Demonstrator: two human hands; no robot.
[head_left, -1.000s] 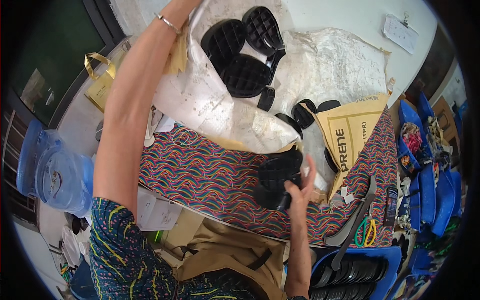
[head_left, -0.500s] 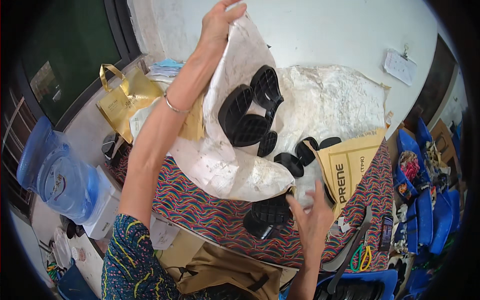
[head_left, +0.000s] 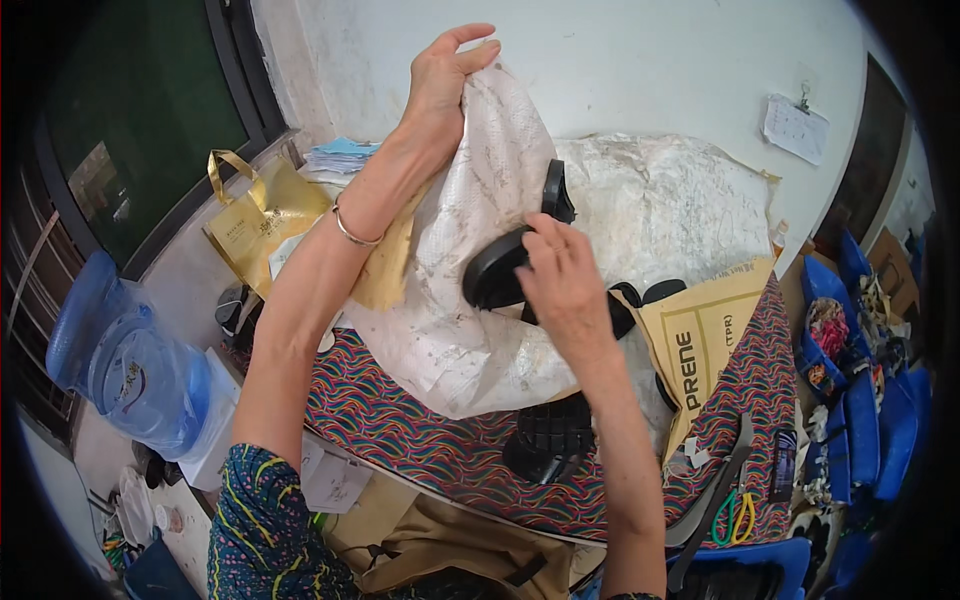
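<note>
My left hand [head_left: 440, 85] is raised against the wall, its fingers pinching the edge of a white woven sack [head_left: 480, 170] and lifting it. My right hand [head_left: 567, 285] reaches in over the sack, its fingers closed at the rim of a black shoe sole [head_left: 492, 272]. Another black sole [head_left: 557, 190] stands just behind it. More black soles lie partly hidden beneath and beside my right hand. In front of the sack, a black sole with a gridded face [head_left: 550, 435] rests on the patterned cloth.
A tan paper sack [head_left: 715, 335] lies at the right of the table. Near it are scissors [head_left: 738, 515] with green and yellow handles and a long dark blade [head_left: 715, 500]. At left stand a blue water jug [head_left: 140, 370] and a gold bag [head_left: 260, 220]. Blue bins [head_left: 870, 430] line the right.
My right hand has moved up and left from the sack's front edge to the black soles. The sole it touches has shifted and turned; my left hand keeps holding the sack up.
</note>
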